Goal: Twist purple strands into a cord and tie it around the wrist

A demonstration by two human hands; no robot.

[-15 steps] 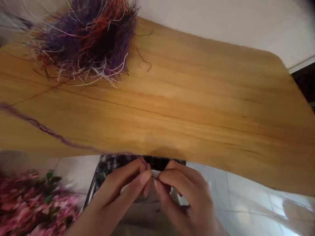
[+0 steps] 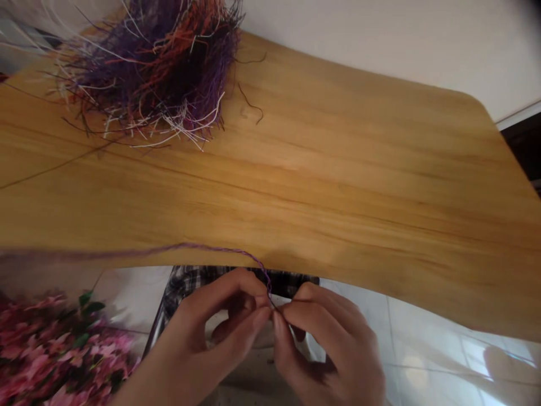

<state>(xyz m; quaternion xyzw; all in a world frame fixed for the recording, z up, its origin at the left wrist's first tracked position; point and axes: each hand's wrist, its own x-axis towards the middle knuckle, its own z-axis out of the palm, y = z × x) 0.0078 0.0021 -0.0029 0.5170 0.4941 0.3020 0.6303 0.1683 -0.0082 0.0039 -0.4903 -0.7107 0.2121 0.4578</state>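
A thin purple twisted cord runs from the left edge across the wooden table, then bends down over its front edge to my fingers. My left hand pinches the cord's end between thumb and fingertips. Close beside it, my right hand is closed in a pinch on the thin dark strand end coming out of the cord. Both hands are held just below the table edge, fingertips almost touching. The exact grip between the fingertips is partly hidden.
A tangled heap of purple, orange, black and white fibres lies at the table's back left. A loose dark strand is beside it on the wooden table. Pink flowers stand lower left, above a tiled floor.
Both hands have shifted slightly right. The cord's left part has swung down toward the table's front edge, and its near end now curves down into the fingers.
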